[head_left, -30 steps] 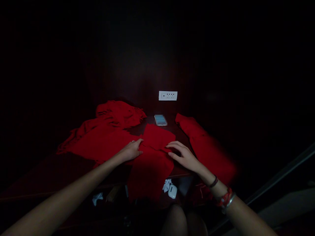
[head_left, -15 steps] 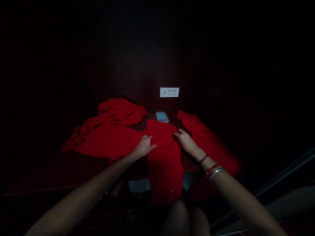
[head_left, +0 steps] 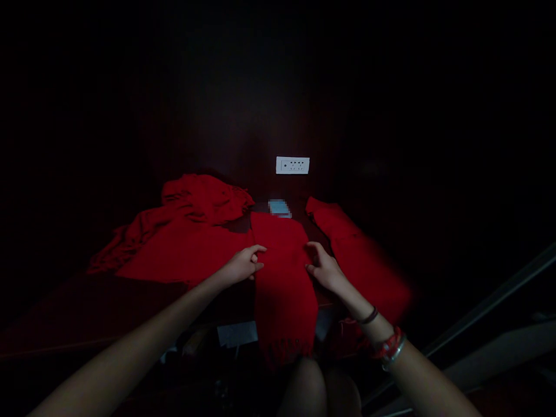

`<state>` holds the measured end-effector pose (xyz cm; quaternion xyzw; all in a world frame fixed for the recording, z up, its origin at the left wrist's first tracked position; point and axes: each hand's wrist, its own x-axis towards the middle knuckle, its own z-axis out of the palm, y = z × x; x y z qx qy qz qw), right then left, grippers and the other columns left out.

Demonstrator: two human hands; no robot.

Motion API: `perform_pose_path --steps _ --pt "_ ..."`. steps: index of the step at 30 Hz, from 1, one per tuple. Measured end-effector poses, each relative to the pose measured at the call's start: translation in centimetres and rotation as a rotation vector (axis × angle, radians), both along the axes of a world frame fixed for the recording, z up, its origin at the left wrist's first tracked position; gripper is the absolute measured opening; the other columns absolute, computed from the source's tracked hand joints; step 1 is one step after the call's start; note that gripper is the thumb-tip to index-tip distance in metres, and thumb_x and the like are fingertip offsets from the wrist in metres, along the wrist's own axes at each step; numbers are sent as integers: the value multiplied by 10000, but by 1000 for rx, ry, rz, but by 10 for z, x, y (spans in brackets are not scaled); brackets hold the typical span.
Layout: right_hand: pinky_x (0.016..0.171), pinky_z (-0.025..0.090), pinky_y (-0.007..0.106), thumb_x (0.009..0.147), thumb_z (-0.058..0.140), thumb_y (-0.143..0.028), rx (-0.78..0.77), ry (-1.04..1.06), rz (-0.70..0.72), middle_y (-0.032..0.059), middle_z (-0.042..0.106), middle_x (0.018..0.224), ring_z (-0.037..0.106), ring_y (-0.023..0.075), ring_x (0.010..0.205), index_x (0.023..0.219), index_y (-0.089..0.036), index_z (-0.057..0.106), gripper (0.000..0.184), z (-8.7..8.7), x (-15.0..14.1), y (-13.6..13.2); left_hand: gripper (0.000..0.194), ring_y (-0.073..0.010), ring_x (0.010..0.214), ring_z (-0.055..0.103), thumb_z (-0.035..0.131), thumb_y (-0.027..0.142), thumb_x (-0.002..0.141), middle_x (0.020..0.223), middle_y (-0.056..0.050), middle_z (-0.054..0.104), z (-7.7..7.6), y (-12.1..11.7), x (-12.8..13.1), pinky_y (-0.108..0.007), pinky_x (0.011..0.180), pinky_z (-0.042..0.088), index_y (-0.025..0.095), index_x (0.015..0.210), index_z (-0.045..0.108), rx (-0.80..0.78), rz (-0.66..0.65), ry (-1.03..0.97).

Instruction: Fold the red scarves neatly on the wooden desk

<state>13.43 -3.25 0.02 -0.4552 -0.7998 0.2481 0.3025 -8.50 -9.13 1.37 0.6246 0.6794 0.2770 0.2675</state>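
- One fringed red cloth [head_left: 284, 289] runs down the middle of the frame, its upper end flat on a dark tabletop [head_left: 143, 304] and its lower end hanging over the front edge; the fringe [head_left: 286, 347] reaches down near a knee [head_left: 307, 385] at bottom centre.
- The left hand [head_left: 242, 264] touches the cloth's left edge, left of centre in the frame; its thumb and forefinger stand apart, the other fingers curled; whether it grips any fabric I cannot tell.
- The right hand [head_left: 325, 269] is at the cloth's right edge, right of centre; thumb and forefinger are parted there too; I cannot tell whether fabric is pinched.
- A dark band [head_left: 370, 316], a red bracelet [head_left: 391, 344] and a silver bangle [head_left: 397, 354] circle the right forearm, at lower right.
- A rumpled red heap [head_left: 178, 249] spreads across the left of the tabletop; a longer red piece [head_left: 369, 266] lies to the right, blurred along its outer side.
- A pixelated blue rectangle [head_left: 279, 208] sits just beyond the cloth's upper end; above it, a white socket plate [head_left: 292, 165] is on the dark wall.
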Motion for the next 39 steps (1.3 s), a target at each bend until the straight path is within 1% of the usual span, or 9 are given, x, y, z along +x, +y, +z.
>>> perform_pose_path --steps 4,7,14,19,22,26,30,35,39 --pt "473 391 199 656 439 -140 -258 311 4 -48 455 644 461 84 518 1095 -241 316 467 3 6 5 255 -70 464 422 423 166 664 575 48 431 -5 -1 -2 -174 446 346 156 883 553 68 5 37" --pt "376 339 155 622 469 -117 -439 316 62 -60 422 623 411 57 449 1081 -227 342 488 8 15 2 266 -87 505 441 425 147 662 572 34 478 -11 -4 -3 -181 480 350 165 889 564 46 -28 133" --pt "515 441 202 636 544 -146 -495 313 272 18 538 860 523 95 639 1189 -235 253 631 18 22 -18 444 -65 453 424 446 306 704 837 -9 548 2 -27 14 -170 389 320 209 1135 414 -67 -63 -22" --pt "561 453 230 647 538 -127 -585 371 269 -19 558 709 545 103 616 1218 -244 237 657 29 30 -25 403 -33 424 404 455 215 679 803 16 528 16 -37 11 -137 345 252 217 1082 444 -159 -26 -165" --pt "510 434 215 660 539 -172 -502 250 198 -28 541 643 524 92 537 1212 -220 277 613 28 37 -21 358 -32 397 452 425 167 682 847 5 525 15 -37 9 -153 354 273 198 1035 471 -202 -10 -108" --pt "456 389 216 681 538 -266 -231 -236 193 -29 526 567 469 83 422 1197 -211 347 553 26 40 -15 261 -92 552 542 421 214 722 777 -1 553 9 -34 8 -189 552 393 197 957 534 -50 -76 181" --pt "657 408 266 709 514 -328 172 -389 104 74 561 865 539 167 754 1145 -198 423 464 34 25 -4 264 -171 822 516 387 272 766 838 -46 557 12 -16 3 -256 764 365 185 959 545 124 -37 464" --pt "814 366 317 739 475 -308 396 -439 65 145 410 1130 436 215 1006 1199 -158 359 498 28 -14 26 389 -201 993 429 339 330 795 1090 -117 447 8 30 -12 -291 855 309 142 1120 440 295 18 604" --pt "855 346 335 804 341 -175 450 -597 234 151 396 1184 378 213 1092 1178 -171 403 379 6 -29 41 638 -313 1178 188 315 539 745 1316 -122 206 -9 54 -26 -458 900 207 210 1278 198 133 70 580"
